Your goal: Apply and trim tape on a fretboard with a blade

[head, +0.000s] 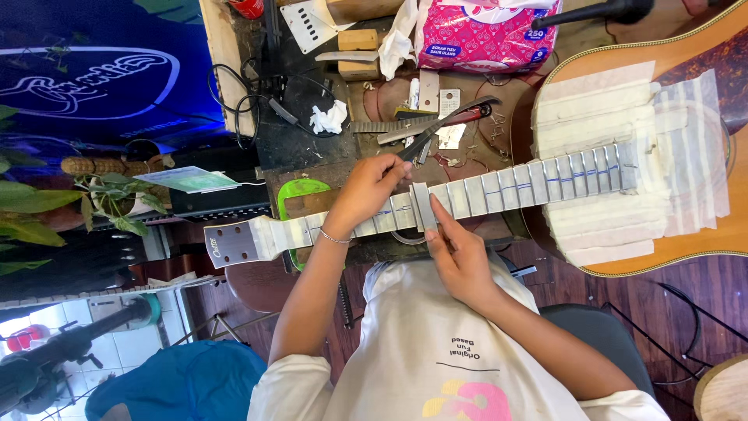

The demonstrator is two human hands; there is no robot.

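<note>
An acoustic guitar (686, 156) lies across the workbench (312, 148), its taped neck (499, 189) running from nine o'clock to three o'clock. A small grey metal block (423, 206) sits across the neck at centre. The left hand (366, 191) pinches the block's ten-o'clock end, fingers closed on it; the right hand (460, 249) presses its fingertips (434, 212) on the five-o'clock end. The block looks stiff, smooth and fairly light, best gripped by its ends. Pliers (444, 125) lie at twelve o'clock.
</note>
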